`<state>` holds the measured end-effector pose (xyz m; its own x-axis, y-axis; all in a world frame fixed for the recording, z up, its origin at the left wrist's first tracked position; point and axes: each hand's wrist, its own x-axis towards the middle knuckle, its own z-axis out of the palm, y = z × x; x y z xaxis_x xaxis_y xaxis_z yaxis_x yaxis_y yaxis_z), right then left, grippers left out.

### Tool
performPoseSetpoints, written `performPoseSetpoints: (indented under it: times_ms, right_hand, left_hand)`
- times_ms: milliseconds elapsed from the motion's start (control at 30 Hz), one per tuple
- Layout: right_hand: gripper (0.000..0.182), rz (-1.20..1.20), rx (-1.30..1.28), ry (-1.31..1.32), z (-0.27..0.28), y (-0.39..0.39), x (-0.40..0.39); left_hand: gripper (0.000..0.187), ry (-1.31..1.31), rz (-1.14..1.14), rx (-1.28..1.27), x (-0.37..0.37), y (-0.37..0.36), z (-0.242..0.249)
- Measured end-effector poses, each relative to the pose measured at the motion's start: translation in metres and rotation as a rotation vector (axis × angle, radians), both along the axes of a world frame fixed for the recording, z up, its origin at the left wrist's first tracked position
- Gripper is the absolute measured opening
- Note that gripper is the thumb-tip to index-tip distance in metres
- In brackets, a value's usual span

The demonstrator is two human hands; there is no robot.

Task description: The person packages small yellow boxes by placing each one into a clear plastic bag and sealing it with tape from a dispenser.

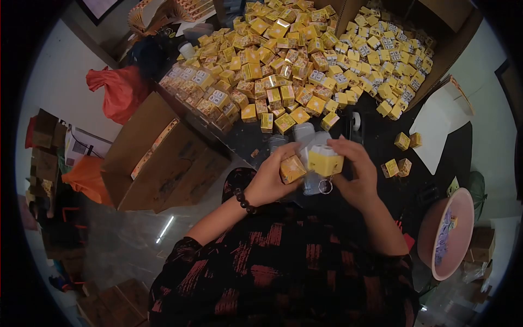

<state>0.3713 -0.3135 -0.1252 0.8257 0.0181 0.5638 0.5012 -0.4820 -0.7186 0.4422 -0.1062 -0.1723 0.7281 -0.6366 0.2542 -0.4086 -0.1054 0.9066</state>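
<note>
My left hand (273, 173), with a dark bead bracelet at the wrist, is closed around a small yellow-orange printed box (292, 169). In my right hand (357, 173) is a yellow-and-white block (325, 161), pinched between fingers and thumb, with a metal key ring (325, 186) hanging just below it. The two things are side by side, close together in front of my body. Clear plastic pieces (304, 131) lie behind and beneath them on the black table (376, 147); my hands hide part of these.
A large pile of small yellow boxes (289, 65) covers the back of the table. Yellow-and-white blocks (389, 54) fill a cardboard carton (444, 60) at back right. An open cardboard box (180, 174) stands left, a pink basin (427, 240) right. Several loose boxes (402, 140) lie nearby.
</note>
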Motion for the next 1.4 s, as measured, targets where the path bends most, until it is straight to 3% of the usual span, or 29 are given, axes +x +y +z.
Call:
performPoseSetpoints:
  times_ms: [233, 433, 533, 600, 633, 700, 833, 933, 1033, 1100, 1133, 1200, 1300, 1400]
  right_hand:
    - [0.05, 0.152, -0.326, 0.078, 0.012, 0.024, -0.012]
    - [0.043, 0.132, -0.356, -0.02, 0.019, 0.037, -0.023]
    - [0.03, 0.058, -0.385, -0.159, 0.004, 0.041, -0.021]
    - [0.018, 0.112, -0.104, -0.039, -0.002, 0.044, -0.021]
    - [0.018, 0.111, -0.104, -0.039, -0.002, 0.046, -0.02]
    - [0.015, 0.165, 0.338, 0.202, -0.002, 0.049, -0.017]
    - [0.014, 0.16, 0.312, 0.268, 0.003, 0.047, -0.017]
    - [0.016, 0.238, 0.14, 0.188, 0.009, 0.047, -0.019]
    - [0.019, 0.165, 0.313, 0.258, 0.008, 0.052, -0.023]
    - [0.026, 0.25, 0.679, 0.327, -0.004, 0.055, -0.023]
    - [0.026, 0.252, 0.679, 0.33, -0.011, 0.054, -0.022]
    - [0.03, 0.334, 0.298, 0.202, -0.022, 0.05, -0.022]
    - [0.027, 0.354, 0.434, 0.215, -0.029, 0.06, -0.023]
    - [0.02, 0.336, 0.348, 0.197, -0.039, 0.058, -0.024]
  left_hand:
    - [0.067, -0.053, -0.137, 0.034, -0.01, 0.021, 0.011]
    - [0.068, 0.255, -0.165, -0.164, -0.022, 0.026, 0.005]
    - [0.07, 0.341, -0.236, -0.192, -0.025, 0.027, 0.013]
    - [0.073, 0.429, -0.234, -0.206, -0.027, 0.027, 0.016]
    - [0.073, 0.429, -0.235, -0.206, -0.026, 0.028, 0.016]
    - [0.074, 0.283, -0.222, -0.103, -0.024, 0.029, 0.015]
    - [0.076, 0.297, -0.218, -0.087, -0.024, 0.03, 0.014]
    - [0.079, 0.347, -0.225, -0.099, -0.025, 0.031, 0.008]
    - [0.07, 0.543, -0.308, -0.266, -0.029, 0.034, 0.006]
    - [0.068, 1.06, -0.424, -0.57, -0.029, 0.034, -0.002]
    - [0.068, 1.061, -0.421, -0.571, -0.029, 0.035, -0.005]
    - [0.059, 1.179, -0.352, -0.405, -0.027, 0.035, -0.009]
    - [0.054, 1.218, -0.481, -0.486, -0.025, 0.036, -0.021]
    - [0.052, 1.3, -0.518, -0.563, -0.026, 0.036, -0.023]
